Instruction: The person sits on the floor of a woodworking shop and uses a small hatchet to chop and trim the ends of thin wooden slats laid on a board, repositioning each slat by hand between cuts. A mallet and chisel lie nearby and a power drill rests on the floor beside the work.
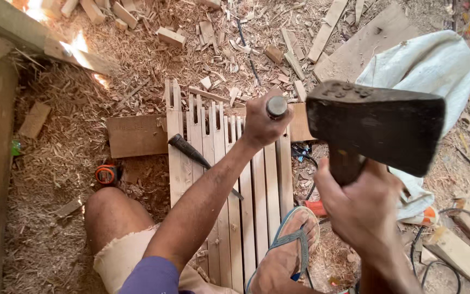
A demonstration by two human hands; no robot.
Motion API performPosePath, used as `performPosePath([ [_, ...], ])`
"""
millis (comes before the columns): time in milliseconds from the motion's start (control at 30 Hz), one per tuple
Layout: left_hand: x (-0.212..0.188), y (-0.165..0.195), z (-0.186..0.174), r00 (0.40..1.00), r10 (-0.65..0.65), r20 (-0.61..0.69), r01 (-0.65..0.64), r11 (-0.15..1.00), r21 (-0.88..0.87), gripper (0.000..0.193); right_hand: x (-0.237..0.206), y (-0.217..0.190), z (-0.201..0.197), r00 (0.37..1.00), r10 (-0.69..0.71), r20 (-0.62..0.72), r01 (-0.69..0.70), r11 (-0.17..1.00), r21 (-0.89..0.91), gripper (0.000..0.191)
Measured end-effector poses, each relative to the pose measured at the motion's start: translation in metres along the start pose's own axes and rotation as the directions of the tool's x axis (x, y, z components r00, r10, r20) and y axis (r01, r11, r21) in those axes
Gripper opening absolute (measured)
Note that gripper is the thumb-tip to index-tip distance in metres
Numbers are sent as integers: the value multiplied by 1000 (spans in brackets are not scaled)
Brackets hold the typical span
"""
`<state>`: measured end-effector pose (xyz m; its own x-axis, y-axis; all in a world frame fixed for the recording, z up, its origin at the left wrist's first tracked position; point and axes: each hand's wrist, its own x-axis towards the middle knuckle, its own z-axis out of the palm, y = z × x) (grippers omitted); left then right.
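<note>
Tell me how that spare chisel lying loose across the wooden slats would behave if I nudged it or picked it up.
The spare chisel has a rounded dark handle, so a nudge would probably roll it a little across the slats. Its thin blade looks like metal, so likely stiff. It lies flat, so tipping seems unlikely, though it could slide into the wood shavings.
</note>
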<state>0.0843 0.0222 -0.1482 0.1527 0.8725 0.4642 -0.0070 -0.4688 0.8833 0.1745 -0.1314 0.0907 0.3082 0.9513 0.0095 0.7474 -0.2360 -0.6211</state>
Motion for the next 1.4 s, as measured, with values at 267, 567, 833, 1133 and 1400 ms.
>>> performPosePath([
  [267, -14, -4, -12, 949, 284, 133, -313, 833, 455, 46, 33, 57, 65, 945, 11, 327, 23, 995, -97, 68],
  [567, 10, 33, -15, 995, -2, 95, 17, 987, -157, 24, 40, 97, 112, 951, 168, 260, -71, 935, -346, 53],
  [833, -25, -20, -7, 992, 5, 127, -9, 1000, 26, 27, 29, 156, 128, 969, -47, 242, -20, 963, 268, 52],
  [1133, 69, -20, -37, 941, -318, -111, 319, 948, -13, 36, -27, 173, 112, 867, 168, 470, -410, 776, 479, 26],
  [1400, 74, 137, -91, 972, 13, 234, -24, 999, 43, 38, -48, 180, 77, 806, 292, 515, -573, 601, 557, 17],
])
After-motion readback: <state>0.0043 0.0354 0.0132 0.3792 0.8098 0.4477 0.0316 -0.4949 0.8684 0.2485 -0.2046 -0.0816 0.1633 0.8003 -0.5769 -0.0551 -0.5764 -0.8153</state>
